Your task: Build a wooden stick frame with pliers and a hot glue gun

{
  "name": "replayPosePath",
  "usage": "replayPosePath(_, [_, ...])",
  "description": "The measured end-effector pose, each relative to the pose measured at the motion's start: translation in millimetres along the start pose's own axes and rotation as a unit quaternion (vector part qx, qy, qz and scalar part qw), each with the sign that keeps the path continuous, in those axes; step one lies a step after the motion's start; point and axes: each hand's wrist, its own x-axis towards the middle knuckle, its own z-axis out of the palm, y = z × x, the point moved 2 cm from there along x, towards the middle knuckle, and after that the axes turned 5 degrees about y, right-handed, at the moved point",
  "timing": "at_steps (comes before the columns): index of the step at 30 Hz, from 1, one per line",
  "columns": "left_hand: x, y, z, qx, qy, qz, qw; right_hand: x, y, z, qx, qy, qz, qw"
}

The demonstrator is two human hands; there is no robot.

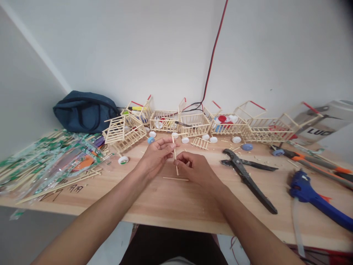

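Note:
Thumb and fingertips of my left hand (157, 154) pinch a short wooden stick (177, 170), which stands nearly upright just above the table. Lower on the same stick, the curled fingers of my right hand (194, 166) close around it from the right. A second short stick (175, 179) lies flat on the table below my hands. Beyond them a small ladder-like stick panel (200, 143) rests on the tabletop. Several little carts built of sticks, such as the middle one (194, 126), stand in a row behind, with bottle-cap wheels.
Black pliers (248, 180) lie right of my hands, with a blue glue gun (309, 191) farther right. Orange-handled cutters (311, 160) lie behind it. At left are packaged chopsticks (41, 162) and a dark blue pouch (86, 110). A clear container (322, 121) stands back right.

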Motion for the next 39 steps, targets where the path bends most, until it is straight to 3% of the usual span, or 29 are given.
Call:
replayPosePath(4, [2,5,-5.7,0.009,0.041,0.017,0.999,1,2,-1,-0.003,0.017,-0.010,1.000])
replayPosePath(7, [5,14,-16.3,0.018,0.132,0.076,0.988,1,4,-2,0.000,0.026,-0.007,1.000])
replayPosePath(10, [7,24,-22.6,0.040,0.162,0.138,0.976,1,3,-2,-0.003,0.022,-0.009,1.000])
replayPosePath(13, [9,27,-22.9,0.059,0.128,0.145,0.979,0,2,-1,0.000,0.014,-0.014,1.000])
replayPosePath(19, [7,16,-16.6,0.063,0.048,0.042,0.996,-1,0,-1,0.000,0.017,-0.015,1.000])
replayPosePath(26, [4,17,-10.0,0.011,0.025,0.034,0.999,-2,-5,-1,-0.007,0.000,-0.016,1.000])
replayPosePath(39, [1,8,-3.7,0.057,-0.002,0.010,0.998,-2,-3,3,-0.008,-0.005,-0.025,1.000])
